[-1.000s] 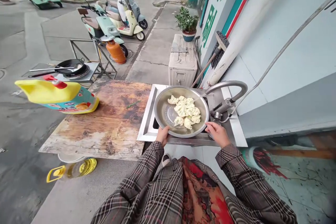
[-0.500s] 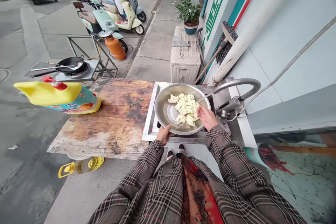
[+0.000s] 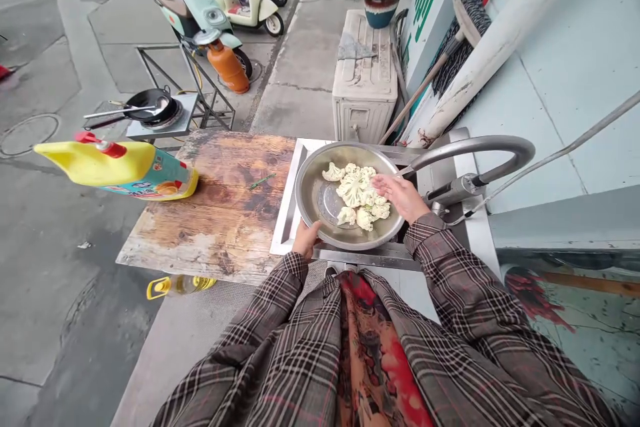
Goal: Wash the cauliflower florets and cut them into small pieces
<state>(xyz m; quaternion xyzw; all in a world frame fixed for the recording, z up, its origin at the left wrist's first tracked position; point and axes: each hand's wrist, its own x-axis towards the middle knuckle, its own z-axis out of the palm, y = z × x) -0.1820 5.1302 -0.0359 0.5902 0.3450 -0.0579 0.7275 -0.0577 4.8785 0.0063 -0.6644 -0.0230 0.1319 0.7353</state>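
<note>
A wide stainless steel bowl (image 3: 330, 230) rests over the sink, tilted slightly, with several cauliflower florets (image 3: 356, 188) inside. My left hand (image 3: 306, 239) grips the bowl's near-left rim, thumb on top and the other fingers hidden beneath. Over the bowl's right side is my right hand (image 3: 404, 196), its fingers stretched out beside the florets and holding nothing. The faucet (image 3: 470, 147) arches in from the right, its spout end close to the bowl's rim above my right hand. Whether water is running now is hard to make out.
Left of the sink (image 3: 284, 240) stands a wooden tabletop (image 3: 220, 213) with a yellow detergent jug (image 3: 120, 167) and a green stem (image 3: 262, 181). Below it lies an oil bottle (image 3: 183, 285). A wok (image 3: 150, 107) sits on a burner near an orange gas cylinder (image 3: 228, 67).
My right hand has moved up and back toward the faucet, fingers flatter and farther off the florets. The view has tipped downward. My left hand stays on the bowl's rim.
</note>
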